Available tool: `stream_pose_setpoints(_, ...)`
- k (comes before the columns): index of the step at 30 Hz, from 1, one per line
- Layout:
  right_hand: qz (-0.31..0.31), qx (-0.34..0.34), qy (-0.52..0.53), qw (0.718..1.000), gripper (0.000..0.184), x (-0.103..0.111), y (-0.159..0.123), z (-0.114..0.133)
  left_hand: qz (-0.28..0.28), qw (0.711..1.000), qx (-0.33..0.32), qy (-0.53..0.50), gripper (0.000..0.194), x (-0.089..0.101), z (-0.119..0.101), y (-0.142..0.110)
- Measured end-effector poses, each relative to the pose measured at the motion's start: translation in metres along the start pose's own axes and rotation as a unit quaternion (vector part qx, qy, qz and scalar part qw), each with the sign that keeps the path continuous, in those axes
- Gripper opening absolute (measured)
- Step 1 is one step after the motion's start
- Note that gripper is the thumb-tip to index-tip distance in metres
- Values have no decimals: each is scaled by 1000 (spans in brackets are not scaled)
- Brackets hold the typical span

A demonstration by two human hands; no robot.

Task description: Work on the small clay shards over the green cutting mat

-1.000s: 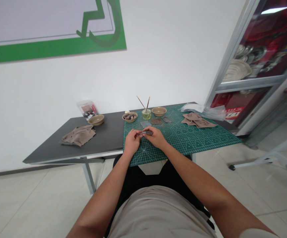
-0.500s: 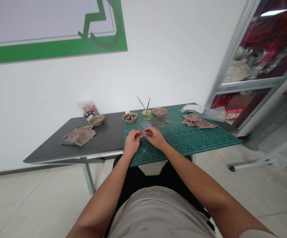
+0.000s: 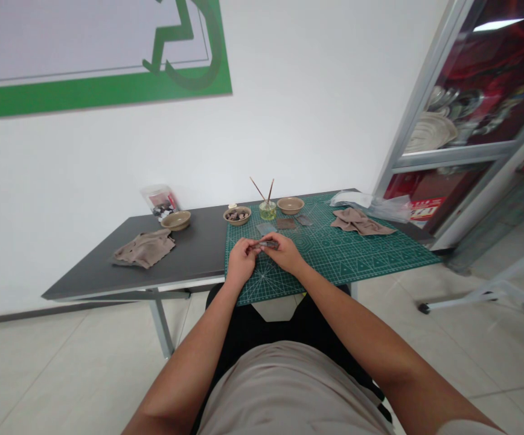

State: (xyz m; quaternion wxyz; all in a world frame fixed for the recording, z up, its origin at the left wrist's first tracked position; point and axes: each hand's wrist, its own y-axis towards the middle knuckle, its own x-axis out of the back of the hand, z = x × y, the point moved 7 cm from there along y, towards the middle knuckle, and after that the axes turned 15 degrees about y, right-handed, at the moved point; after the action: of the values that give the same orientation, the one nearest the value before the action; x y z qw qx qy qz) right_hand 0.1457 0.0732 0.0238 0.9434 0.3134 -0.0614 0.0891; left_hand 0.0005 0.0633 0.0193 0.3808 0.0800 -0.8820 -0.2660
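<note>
Flat grey strip (image 3: 267, 244) is held in the air between both hands, above the cutting mat (image 3: 357, 257), close to the mat's left edge and in its near half. Its long axis runs left to right, roughly parallel to the mat's front edge. Exact tilt cannot be determined at this resolution.

**Grip state.** Left hand (image 3: 241, 261) comes in from the front edge, with its fingers closed toward the strip's left end. Right hand (image 3: 284, 254) approaches from the right, with thumb and forefinger pinching the strip's right end. Both hands are pressed in toward each other, with fingertips meeting at the strip. Individual finger contact on the left end is too small to confirm.

**Operation in hand.** Close two-handed fingertip handling of a single small piece, judged from the hand positions. The strip's surface detail is too small to read.

**Items at the mat's far edge.** Three flat tiles lie side by side: a grey tile (image 3: 266, 228), a brown tile (image 3: 285, 223) and a dark tile (image 3: 304, 219). Behind them stand a tan bowl of small pieces (image 3: 237, 215), a glass jar of yellow liquid (image 3: 268, 211) holding two thin sticks, and a second tan bowl (image 3: 290, 205).

**Remaining items.** A taupe cloth (image 3: 359, 222) lies at the mat's right. On the grey table (image 3: 189, 266), left of the mat, are another taupe cloth (image 3: 143, 249), a third tan bowl (image 3: 175, 220) and a clear bag (image 3: 159, 200).
</note>
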Motion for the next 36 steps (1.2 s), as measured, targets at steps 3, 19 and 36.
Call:
stream_pose_setpoints(3, 1, -3, 5, 1000, 14, 0, 0, 0, 0, 1000, 1, 2, 12, 0, 0, -1)
stream_pose_setpoints(19, 1, -6, 5, 1000, 12, 0, 0, 3, 3, 1000, 3, 5, 12, -1, 1, -1)
stream_pose_setpoints(36, -2, 2, 1, 1000, 12, 0, -1, 6, -3, 1000, -4, 5, 11, 1, -2, -1)
